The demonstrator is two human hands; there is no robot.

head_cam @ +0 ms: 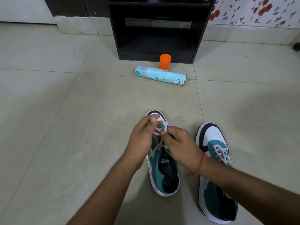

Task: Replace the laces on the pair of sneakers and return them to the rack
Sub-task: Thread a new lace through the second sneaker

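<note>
Two teal, white and black sneakers stand on the tiled floor, toes pointing away from me. Both hands work over the left sneaker (164,174). My left hand (142,137) hovers over its toe end, fingers loosely curled beside the white lace (158,143). My right hand (180,148) pinches the lace near the upper eyelets. The right sneaker (214,153) stands apart with its white lace threaded; my right forearm crosses over its heel half. The black rack (155,30) stands ahead against the wall.
A light blue spray can (162,76) lies on its side in front of the rack, with an orange container (165,61) upright behind it. Floral wallpaper covers the wall at right. Bare tiles stretch to the left and right of the sneakers.
</note>
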